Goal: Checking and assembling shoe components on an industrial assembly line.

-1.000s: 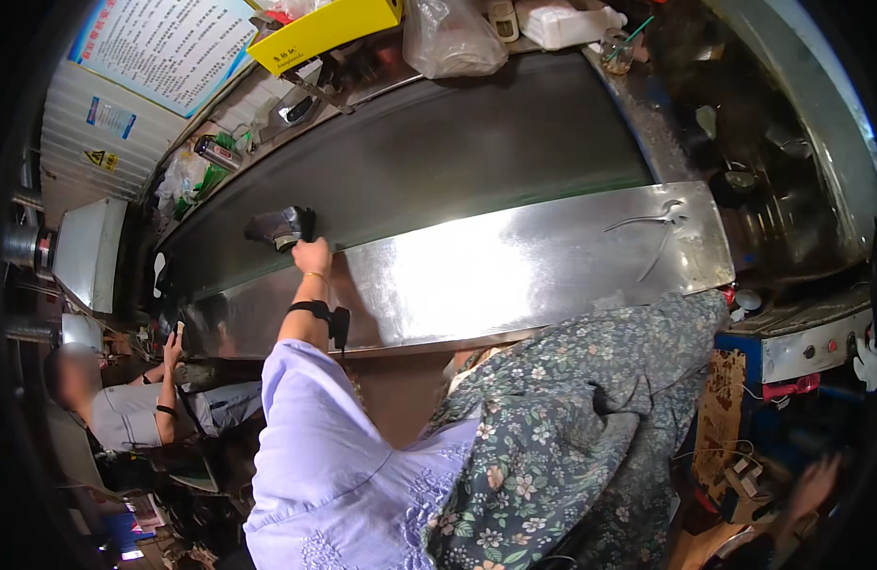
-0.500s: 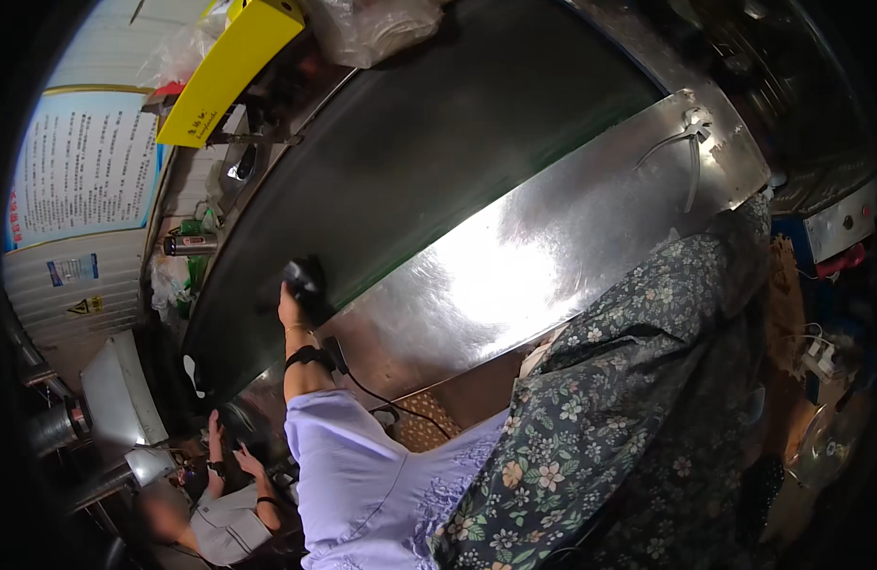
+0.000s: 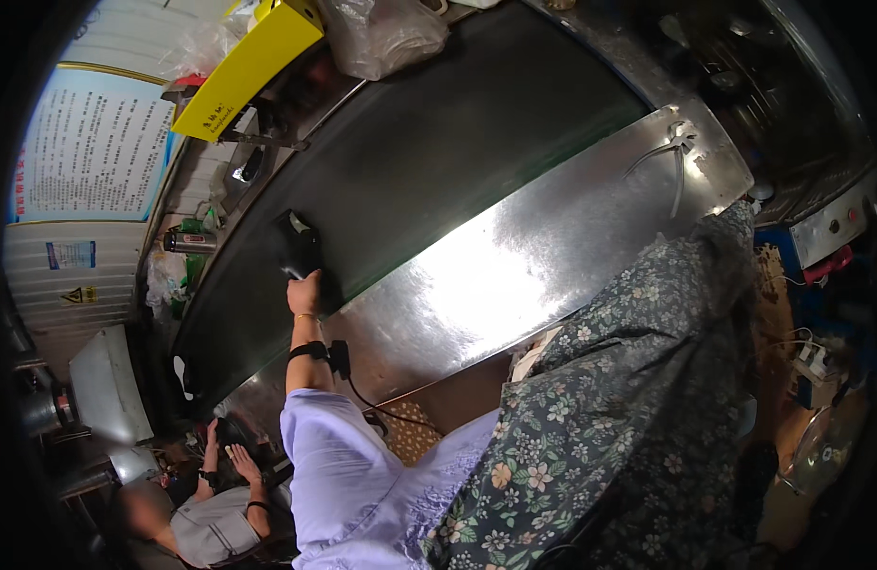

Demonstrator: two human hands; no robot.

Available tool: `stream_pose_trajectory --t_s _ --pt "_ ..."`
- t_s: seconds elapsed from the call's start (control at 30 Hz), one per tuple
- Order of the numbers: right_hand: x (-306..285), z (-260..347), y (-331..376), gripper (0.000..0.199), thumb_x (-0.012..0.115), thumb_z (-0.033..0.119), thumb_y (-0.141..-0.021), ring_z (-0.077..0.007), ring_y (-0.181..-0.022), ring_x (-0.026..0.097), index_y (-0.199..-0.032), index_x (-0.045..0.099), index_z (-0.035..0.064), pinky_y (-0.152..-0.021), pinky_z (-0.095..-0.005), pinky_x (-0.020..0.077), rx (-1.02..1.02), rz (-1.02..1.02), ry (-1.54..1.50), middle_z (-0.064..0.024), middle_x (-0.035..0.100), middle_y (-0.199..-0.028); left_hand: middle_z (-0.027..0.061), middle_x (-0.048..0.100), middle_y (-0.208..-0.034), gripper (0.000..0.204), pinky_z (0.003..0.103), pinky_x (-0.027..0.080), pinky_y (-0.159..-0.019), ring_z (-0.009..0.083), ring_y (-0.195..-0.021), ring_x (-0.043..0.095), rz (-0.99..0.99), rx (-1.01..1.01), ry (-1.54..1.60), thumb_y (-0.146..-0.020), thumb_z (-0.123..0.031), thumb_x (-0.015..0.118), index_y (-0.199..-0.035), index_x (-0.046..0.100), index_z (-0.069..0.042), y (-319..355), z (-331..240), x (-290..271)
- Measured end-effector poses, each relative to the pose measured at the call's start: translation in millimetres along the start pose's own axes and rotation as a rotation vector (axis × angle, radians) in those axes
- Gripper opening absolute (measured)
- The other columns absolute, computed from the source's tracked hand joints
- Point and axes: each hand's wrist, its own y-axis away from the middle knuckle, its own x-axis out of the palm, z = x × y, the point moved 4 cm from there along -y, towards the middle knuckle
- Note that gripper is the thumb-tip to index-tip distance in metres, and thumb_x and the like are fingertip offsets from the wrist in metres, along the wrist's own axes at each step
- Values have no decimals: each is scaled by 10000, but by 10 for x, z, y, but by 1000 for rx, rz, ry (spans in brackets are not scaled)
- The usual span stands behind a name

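Head view: black shoe (image 3: 304, 249) is held by the left hand (image 3: 305, 293) over the dark belt (image 3: 476, 123), toward its left part, near the edge of the bare metal plate (image 3: 591, 228). Fingers are curled on the near end of the shoe — grasp looks closed, fingertips hidden. Right hand is out of frame; its finger state can't be told. A black strap (image 3: 308, 351) is worn on the left forearm, below the purple sleeve (image 3: 329, 427). Grey pincers (image 3: 678, 163) are laid on the right end of the plate, handles spread. The lap is covered by floral cloth (image 3: 571, 408). Beyond the belt, a yellow box (image 3: 244, 76) and a clear plastic bag (image 3: 386, 38) are seen — co-worker (image 3: 215, 524) at lower left, both hands raised.
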Motion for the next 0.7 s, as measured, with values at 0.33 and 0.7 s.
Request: stream_pose_trajectory --t_s 0.33,0.7 --pt "25 1533 -1014 309 562 155 -946 -280 -1058 624 -1200 621 -13 -937 -320 461 -363 210 -81 -162 660 -1128 130 692 -1051 438 393 537 -887 265 -921 680 1014 58 1449 -797 -221 687 -1143 617 38 1793 -1294 572" --pt "-797 2479 -573 564 699 404 -884 -206 -1203 540 -1260 572 3 -1041 -332 396 -731 -310 -962 -96 595 -1276 224 468 -1409 687 457 420 -1056 356 -1276 497 2013 379 934 -978 -466 498 -1484 326 -35 5097 -3716 581"
